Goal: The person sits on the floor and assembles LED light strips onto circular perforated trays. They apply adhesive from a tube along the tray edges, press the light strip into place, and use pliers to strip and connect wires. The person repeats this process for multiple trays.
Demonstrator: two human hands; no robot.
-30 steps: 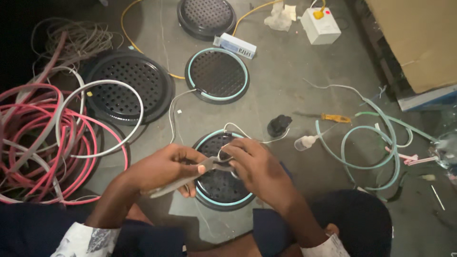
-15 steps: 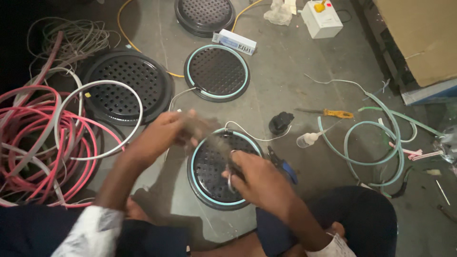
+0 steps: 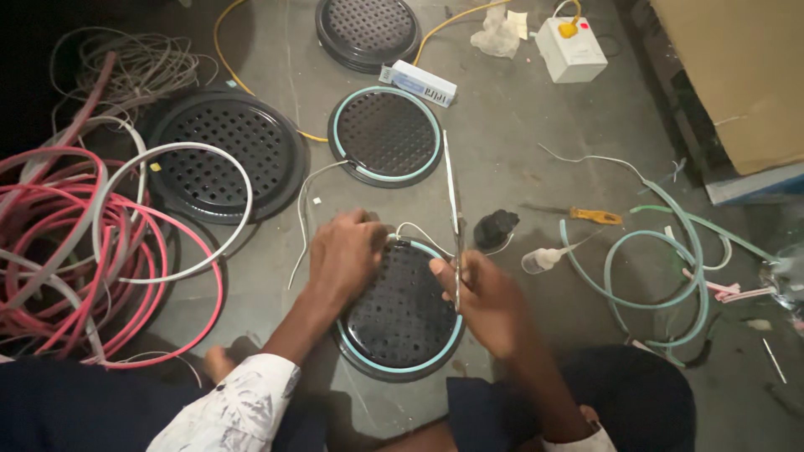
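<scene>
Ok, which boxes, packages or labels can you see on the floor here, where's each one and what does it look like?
Small carton: long, flat, white and blue, between the two upper round black grilles.
Switch box: white, squarish, yellow knob and red spot, top centre-right.
Cardboard box: big, plain brown, top right corner.

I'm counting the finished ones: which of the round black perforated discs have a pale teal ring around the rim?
Two: the disc under both hands and the one just beyond it. The large left disc and the top one have plain black rims.
</scene>
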